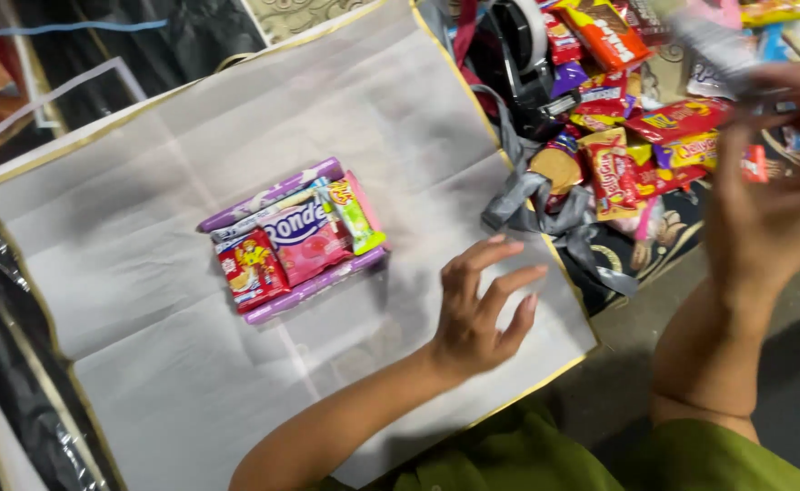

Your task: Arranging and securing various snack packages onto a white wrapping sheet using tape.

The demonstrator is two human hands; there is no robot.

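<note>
Your left hand (477,309) hovers open, fingers spread and gripping nothing, just above the white sheet (145,300) that is laid out flat with its fold lines showing. Off to the far side of that hand from you, well apart from its fingertips, sits the purple tray (277,195), and it already holds a row of snack packets: a red packet (250,268) at one end, a pink packet (305,238) in the middle, a green packet (356,216) at the other end, with a slim pale one tucked along the back. So part of the filling looks done, though the packets lie loosely, overlapping one another. Your right hand (768,195) is raised over the heap of snacks (641,150) beside the sheet, and its grip is closed on a long silvery packet (718,45), which is blurred, so you cannot make out what kind it is. That packet is well away from the tray, up above the heap. Below the right hand the heap is large, red, yellow and orange wrappers in plenty, with a grey ribbon (545,205) trailing across the sheet's edge and a black tape dispenser (518,50) behind it. Judging by that, the sheet is not folded around the tray, the ribbon is unused, and most of the work appears to lie ahead.
</note>
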